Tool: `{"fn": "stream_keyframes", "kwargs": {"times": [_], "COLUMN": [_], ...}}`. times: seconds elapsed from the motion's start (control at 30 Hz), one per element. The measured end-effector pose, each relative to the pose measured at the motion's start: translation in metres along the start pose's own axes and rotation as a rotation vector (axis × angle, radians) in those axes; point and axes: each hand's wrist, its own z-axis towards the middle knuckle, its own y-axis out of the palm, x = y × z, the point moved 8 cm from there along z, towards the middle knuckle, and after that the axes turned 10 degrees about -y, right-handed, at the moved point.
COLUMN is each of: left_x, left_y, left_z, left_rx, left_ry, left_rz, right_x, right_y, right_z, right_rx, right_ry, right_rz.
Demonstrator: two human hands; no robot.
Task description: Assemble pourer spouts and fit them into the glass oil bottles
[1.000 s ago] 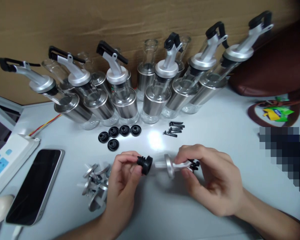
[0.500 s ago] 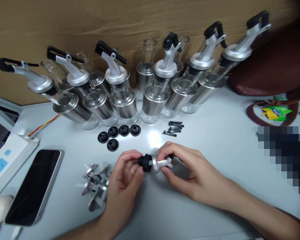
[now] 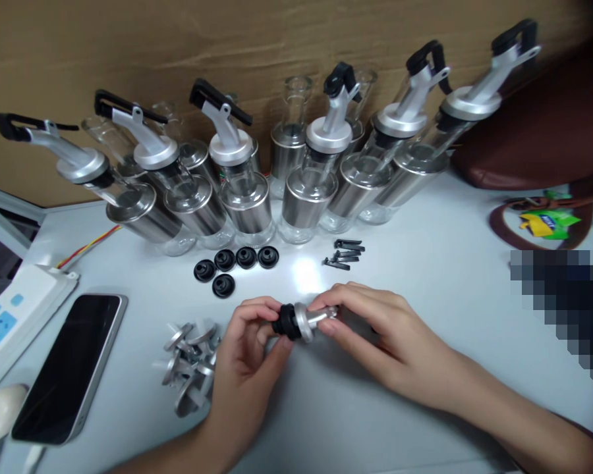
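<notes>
Head view: above a smooth, pale surface (image 3: 316, 421), the left hand's (image 3: 247, 355) fingers clamp a ribbed, matte black stopper (image 3: 287, 321), and the right hand's (image 3: 393, 342) fingers pinch a silvery, disc-flanged spout (image 3: 304, 322), its disc right against the stopper. A heap of silvery flanged spouts (image 3: 188, 368) lies beside the left wrist, partly covered by it. Beyond lie round black caps (image 3: 247, 257), slim black levers (image 3: 348, 244), then metal-sleeved glass bottles (image 3: 247, 205). Fingers hide the held spout's tip; front bottles block rear ones.
</notes>
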Motion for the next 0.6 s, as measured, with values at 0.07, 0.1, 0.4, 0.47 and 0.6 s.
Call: {"fn": "stream_keyframes", "kwargs": {"times": [0.07, 0.1, 0.4, 0.47, 0.6], "left_x": [0.0, 0.0, 0.009, 0.009, 0.011], "left_y": [0.002, 0.002, 0.002, 0.002, 0.001], "left_z": [-0.001, -0.001, -0.001, 0.0, 0.0], "left_rx": [-0.026, -0.027, -0.012, -0.014, -0.001], "left_ry": [-0.001, 0.004, 0.092, 0.086, 0.096], "left_rz": [0.02, 0.038, 0.159, 0.183, 0.229], "right_x": [0.0, 0.0, -0.001, 0.0, 0.007], "right_y": [0.0, 0.001, 0.001, 0.004, 0.009], "right_z": [0.0, 0.001, 0.002, 0.001, -0.001], "right_rx": [-0.011, -0.015, -0.05, -0.068, -0.067], "right_ry": [0.002, -0.002, -0.009, 0.011, 0.083], "right_rz": [-0.019, -0.029, -0.022, 0.027, 0.139]}}
